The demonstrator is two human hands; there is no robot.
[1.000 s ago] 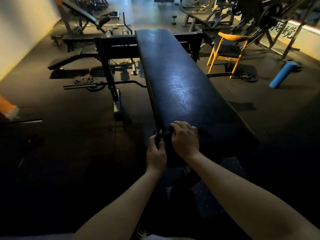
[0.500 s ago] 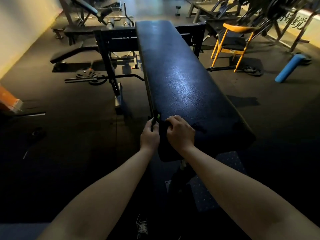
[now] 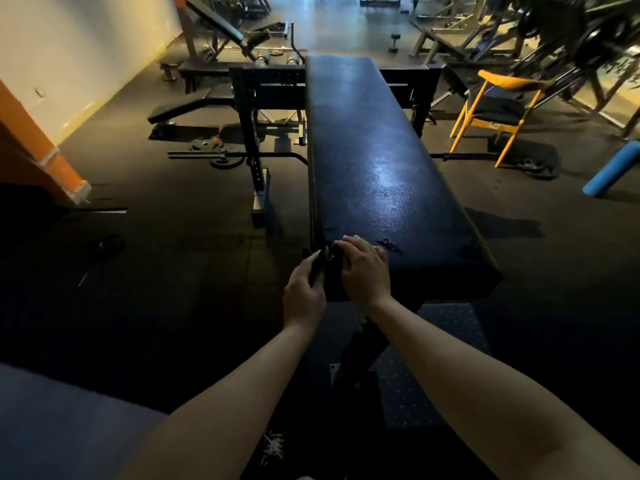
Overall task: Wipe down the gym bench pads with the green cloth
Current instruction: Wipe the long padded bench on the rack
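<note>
Hands first: I see two, both at the near left corner of the pad point(image 3: 381, 161). My left hand point(image 3: 303, 296) hangs off the pad's left edge, its fingers curled round the cloth point(image 3: 326, 253), where a sliver of green shows between dark folds. My right hand point(image 3: 365, 268) lies palm down on the pad's top just beside it, fingers bent over the same cloth and pressing it to the surface. The two hands are nearly touching.

One long dark pad runs away from me, its middle shining under the light. A small scuff marks the top just right of my right hand.

Left of the pad stands one black rack point(image 3: 252, 133), close against its left edge. A barbell point(image 3: 207, 154) lies on the floor across the rack's foot, with two plates point(image 3: 227, 162) beside it. Farther left sits one low flat bench point(image 3: 183, 105), with an inclined one point(image 3: 214, 22) behind it.

Right of the pad stand one yellow chair point(image 3: 498, 109) and one blue roller point(image 3: 613, 169), well apart from the pad, with another plate point(image 3: 530, 164) on the floor by the chair's legs. One dumbbell point(image 3: 394, 41) sits on the floor beyond the far end.
</note>
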